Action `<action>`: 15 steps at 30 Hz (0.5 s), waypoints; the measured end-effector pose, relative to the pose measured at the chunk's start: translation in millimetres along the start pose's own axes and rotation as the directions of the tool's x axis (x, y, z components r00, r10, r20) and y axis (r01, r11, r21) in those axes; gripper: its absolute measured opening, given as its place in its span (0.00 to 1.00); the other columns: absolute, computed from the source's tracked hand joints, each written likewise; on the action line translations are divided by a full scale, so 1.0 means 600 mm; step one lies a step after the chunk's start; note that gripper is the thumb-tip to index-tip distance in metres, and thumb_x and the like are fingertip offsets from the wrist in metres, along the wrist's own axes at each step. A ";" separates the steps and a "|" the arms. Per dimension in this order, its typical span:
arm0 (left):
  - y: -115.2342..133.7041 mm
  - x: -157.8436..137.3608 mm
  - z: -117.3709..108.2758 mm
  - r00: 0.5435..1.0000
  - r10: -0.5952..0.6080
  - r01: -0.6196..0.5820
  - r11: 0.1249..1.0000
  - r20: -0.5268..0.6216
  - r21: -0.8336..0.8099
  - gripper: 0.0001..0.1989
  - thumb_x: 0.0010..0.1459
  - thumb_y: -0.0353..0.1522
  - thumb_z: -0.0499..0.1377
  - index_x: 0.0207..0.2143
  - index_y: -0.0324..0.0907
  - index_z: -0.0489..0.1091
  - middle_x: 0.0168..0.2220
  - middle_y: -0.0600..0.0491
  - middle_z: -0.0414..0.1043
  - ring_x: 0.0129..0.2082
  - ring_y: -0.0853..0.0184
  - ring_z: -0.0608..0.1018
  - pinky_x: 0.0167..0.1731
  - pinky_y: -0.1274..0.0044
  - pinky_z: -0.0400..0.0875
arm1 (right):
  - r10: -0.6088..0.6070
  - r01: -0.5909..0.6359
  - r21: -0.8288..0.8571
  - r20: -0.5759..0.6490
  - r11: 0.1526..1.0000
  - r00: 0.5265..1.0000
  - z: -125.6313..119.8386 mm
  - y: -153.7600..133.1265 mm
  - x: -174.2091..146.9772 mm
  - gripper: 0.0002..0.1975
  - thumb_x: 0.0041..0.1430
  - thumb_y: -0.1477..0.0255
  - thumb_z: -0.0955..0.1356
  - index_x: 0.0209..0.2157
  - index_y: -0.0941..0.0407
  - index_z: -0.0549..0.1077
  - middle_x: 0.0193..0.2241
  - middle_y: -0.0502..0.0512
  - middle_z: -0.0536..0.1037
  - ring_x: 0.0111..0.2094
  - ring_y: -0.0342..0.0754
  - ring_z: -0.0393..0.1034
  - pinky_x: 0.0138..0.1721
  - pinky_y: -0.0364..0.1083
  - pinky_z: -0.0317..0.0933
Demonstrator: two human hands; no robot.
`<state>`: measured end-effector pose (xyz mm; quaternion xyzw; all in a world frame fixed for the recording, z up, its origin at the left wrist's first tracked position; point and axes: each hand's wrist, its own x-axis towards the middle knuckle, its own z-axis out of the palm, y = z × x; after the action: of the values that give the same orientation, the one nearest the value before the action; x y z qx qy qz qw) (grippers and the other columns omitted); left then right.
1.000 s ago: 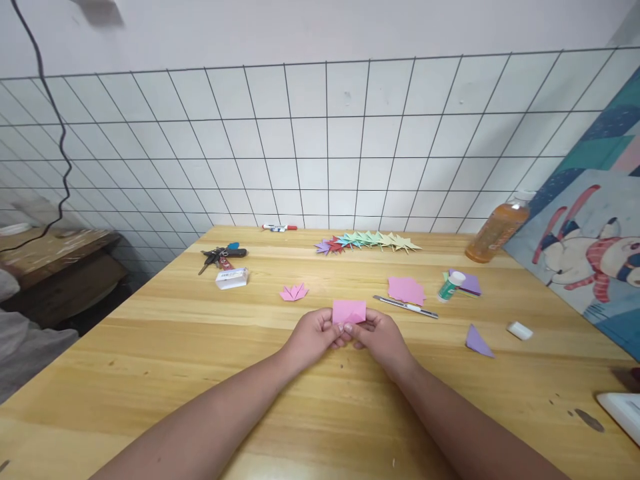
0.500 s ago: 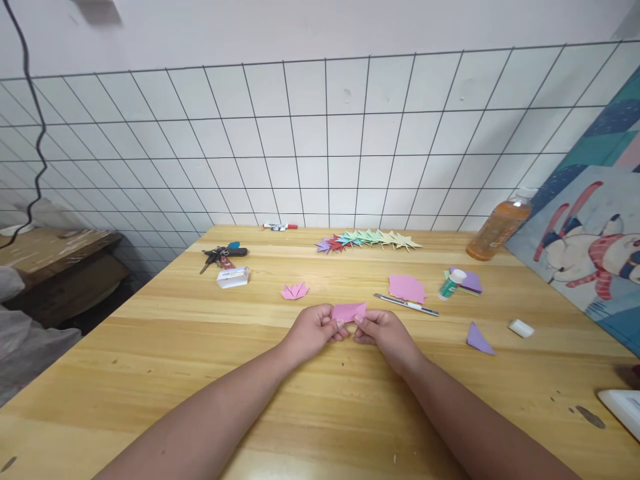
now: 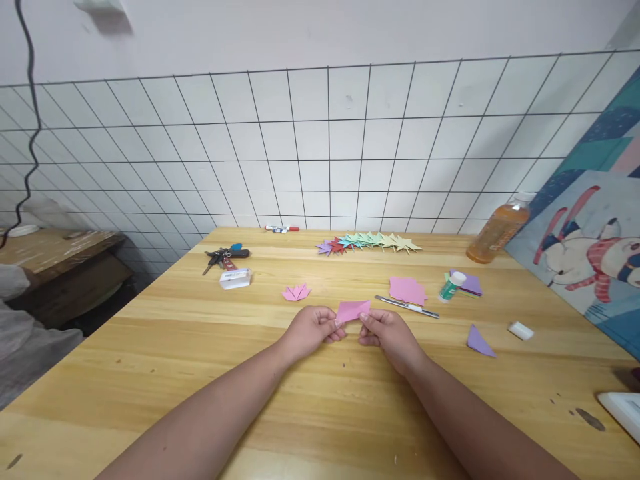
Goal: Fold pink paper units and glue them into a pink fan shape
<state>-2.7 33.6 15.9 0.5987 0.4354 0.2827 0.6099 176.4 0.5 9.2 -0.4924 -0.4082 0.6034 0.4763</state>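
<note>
Between my hands is a small piece of pink paper (image 3: 353, 310), held just above the wooden table. My left hand (image 3: 316, 330) pinches its left corner between thumb and fingers. At the right edge, my right hand (image 3: 387, 331) grips it the same way. Beyond my left hand lies a folded pink paper piece (image 3: 297, 292) with pointed tips. A stack of pink paper sheets (image 3: 407, 290) and a utility knife (image 3: 407, 306) lie past my right hand. Farther right are a glue stick (image 3: 452, 287) and a purple paper triangle (image 3: 481, 341).
A row of folded coloured paper pieces (image 3: 373, 242) lies near the tiled wall. Keys (image 3: 225, 255), a small white box (image 3: 235, 279) and a marker (image 3: 282, 229) are at the left. An orange drink bottle (image 3: 499, 230), purple sheets (image 3: 471, 283) and an eraser (image 3: 521, 331) stand or lie right.
My hands have drawn slightly apart, and more of the pink paper shows between them, its outline slanting. Both hands keep their hold. The camera view has shifted slightly.
</note>
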 end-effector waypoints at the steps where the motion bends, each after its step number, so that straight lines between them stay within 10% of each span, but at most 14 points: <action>1: 0.000 0.000 0.000 1.000 -0.007 0.007 1.000 -0.006 0.011 0.18 0.45 0.43 0.60 0.28 0.35 0.69 0.28 0.45 0.75 0.25 0.69 0.75 0.28 0.78 0.68 | -0.005 0.005 -0.005 0.003 1.000 1.000 0.001 -0.001 -0.001 0.15 0.43 0.60 0.70 0.25 0.59 0.74 0.18 0.48 0.68 0.21 0.39 0.63 0.28 0.43 0.66; 7: -0.001 -0.004 -0.002 1.000 -0.001 -0.001 0.993 0.018 0.121 0.17 0.45 0.44 0.59 0.27 0.36 0.71 0.28 0.46 0.76 0.25 0.68 0.75 0.25 0.80 0.66 | -0.073 0.076 -0.121 0.034 0.990 0.997 0.007 -0.013 -0.011 0.21 0.39 0.65 0.72 0.39 0.54 0.71 0.34 0.54 0.75 0.37 0.49 0.69 0.30 0.45 0.67; 15: 0.001 -0.002 -0.008 0.996 -0.018 0.012 0.998 0.092 0.068 0.18 0.47 0.44 0.58 0.29 0.35 0.71 0.27 0.46 0.76 0.24 0.70 0.75 0.24 0.81 0.66 | -0.084 0.072 -0.145 -0.074 0.987 0.994 0.009 -0.007 -0.003 0.17 0.39 0.63 0.72 0.30 0.57 0.69 0.29 0.53 0.75 0.32 0.46 0.70 0.28 0.42 0.66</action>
<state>-7.3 35.0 17.1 0.6281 0.4206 0.2353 0.6109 172.2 -0.6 14.8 -0.5324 -0.4498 0.5335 0.4792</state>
